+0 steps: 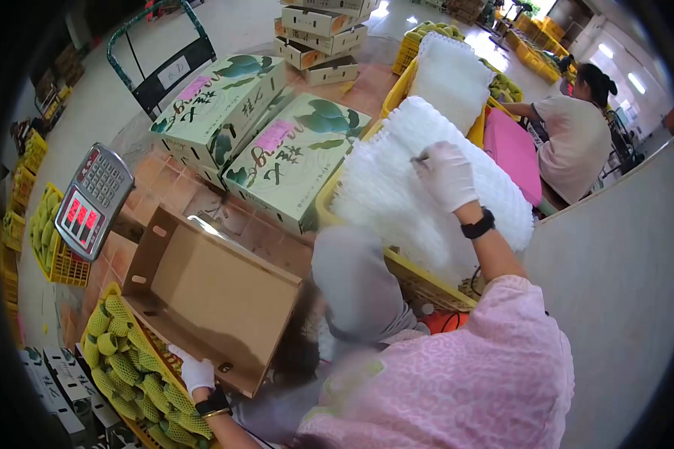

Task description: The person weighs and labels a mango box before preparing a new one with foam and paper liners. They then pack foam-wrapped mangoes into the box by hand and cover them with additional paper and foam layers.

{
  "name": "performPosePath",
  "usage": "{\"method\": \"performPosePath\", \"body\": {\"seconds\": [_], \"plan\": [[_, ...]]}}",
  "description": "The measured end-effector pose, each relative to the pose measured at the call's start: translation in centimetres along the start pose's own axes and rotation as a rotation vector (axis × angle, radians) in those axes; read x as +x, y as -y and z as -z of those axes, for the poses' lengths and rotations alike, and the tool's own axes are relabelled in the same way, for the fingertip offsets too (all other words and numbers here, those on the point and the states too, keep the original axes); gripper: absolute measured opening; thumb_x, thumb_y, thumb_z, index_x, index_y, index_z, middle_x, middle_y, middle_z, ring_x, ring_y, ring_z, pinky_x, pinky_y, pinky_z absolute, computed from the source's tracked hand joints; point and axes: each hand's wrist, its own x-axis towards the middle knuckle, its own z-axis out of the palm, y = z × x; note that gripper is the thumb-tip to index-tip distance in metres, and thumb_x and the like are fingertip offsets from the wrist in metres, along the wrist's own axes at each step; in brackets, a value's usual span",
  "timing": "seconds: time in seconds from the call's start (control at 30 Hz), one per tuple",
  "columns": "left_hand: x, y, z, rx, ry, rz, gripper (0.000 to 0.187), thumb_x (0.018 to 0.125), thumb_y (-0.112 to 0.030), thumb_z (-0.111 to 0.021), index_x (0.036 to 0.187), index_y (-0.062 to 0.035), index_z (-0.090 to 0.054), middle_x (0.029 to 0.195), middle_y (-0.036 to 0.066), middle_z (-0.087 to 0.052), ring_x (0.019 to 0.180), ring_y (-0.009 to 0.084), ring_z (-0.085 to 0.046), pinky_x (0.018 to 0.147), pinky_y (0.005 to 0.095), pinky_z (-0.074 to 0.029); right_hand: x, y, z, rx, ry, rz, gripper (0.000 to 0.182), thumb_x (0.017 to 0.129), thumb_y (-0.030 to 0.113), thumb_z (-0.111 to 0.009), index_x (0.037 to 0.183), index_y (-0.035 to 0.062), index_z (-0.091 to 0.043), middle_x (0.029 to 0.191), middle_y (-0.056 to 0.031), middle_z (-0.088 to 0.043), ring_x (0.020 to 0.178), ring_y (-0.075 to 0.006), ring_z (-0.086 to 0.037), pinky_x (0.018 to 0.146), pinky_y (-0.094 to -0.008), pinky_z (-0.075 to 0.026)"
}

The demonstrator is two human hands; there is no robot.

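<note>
My right hand (448, 178), in a white glove, is over the stack of white foam net sheets (386, 168) in a yellow crate. Its fingers are curled together against the top sheet. My left hand (195, 372), also gloved, is low between an open brown cardboard box (210, 288) and a crate of mangoes. Its fingers stretch along the box's near edge, partly out of sight. The bottom of the box is bare. Mangoes (131, 367) in yellow-green foam nets fill the crate at lower left.
A scale display (93, 202) with red digits stands left of the box. Green printed cartons (299, 153) lie beyond it, with stacked cartons (322, 37) farther back. A co-worker (577, 135) sits at right near a pink box (511, 153). A hand truck (165, 71) stands at upper left.
</note>
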Motion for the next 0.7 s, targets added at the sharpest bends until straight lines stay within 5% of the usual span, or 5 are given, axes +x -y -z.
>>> {"method": "performPosePath", "body": {"seconds": [0.1,0.2,0.27,0.43,0.7], "plan": [[0.4,0.7,-0.5,0.006,-0.009,0.004,0.094,0.073,-0.009,-0.056,0.135,-0.0028,0.015,0.1,0.03,-0.056,0.092,0.0399,-0.056,0.08,0.0407,-0.045,-0.6,-7.6,-1.1,-0.037,-0.305,-0.117,0.027,0.075,0.031,-0.062,0.085,0.0066,-0.063,0.091,-0.0135,-0.059,0.086,-0.0336,-0.055,0.076,-0.0391,-0.044],[0.3,0.4,-0.3,-0.004,0.003,0.017,0.095,0.073,-0.01,-0.057,0.135,-0.0037,0.015,0.1,0.03,-0.056,0.092,0.0393,-0.057,0.08,0.0399,-0.045,-0.6,-12.0,-2.4,-0.181,-0.218,-0.226,0.027,0.077,0.032,-0.059,0.085,0.0057,-0.063,0.085,-0.0151,-0.06,0.085,-0.0334,-0.056,0.077,-0.0382,-0.044],[0.0,0.9,-0.6,0.026,-0.004,-0.003,0.094,0.073,-0.011,-0.056,0.136,-0.0047,0.014,0.095,0.03,-0.058,0.087,0.0392,-0.058,0.079,0.041,-0.047,-0.3,-12.6,-2.8,-0.014,0.304,-0.304,0.031,0.077,0.034,-0.059,0.086,0.0047,-0.063,0.084,-0.016,-0.06,0.082,-0.0327,-0.057,0.078,-0.0372,-0.044],[-0.2,1.2,-0.9,0.014,-0.014,-0.005,0.095,0.073,-0.011,-0.056,0.136,-0.0047,0.014,0.095,0.029,-0.058,0.088,0.0391,-0.058,0.079,0.0415,-0.046,-1.5,-10.4,-1.1,0.05,-0.011,-0.114,0.032,0.075,0.031,-0.064,0.08,-0.0003,-0.058,0.082,-0.0186,-0.059,0.08,-0.0336,-0.057,0.075,-0.0387,-0.044],[-0.3,1.3,-0.8,0.029,-0.016,-0.02,0.096,0.073,-0.01,-0.056,0.135,-0.0055,0.016,0.097,0.029,-0.058,0.089,0.0383,-0.058,0.077,0.0401,-0.046,-1.5,-12.1,-2.5,0.173,0.286,-0.325,0.025,0.069,0.023,-0.068,0.08,0.0012,-0.061,0.089,-0.0181,-0.058,0.085,-0.0311,-0.056,0.078,-0.0367,-0.044]]}}
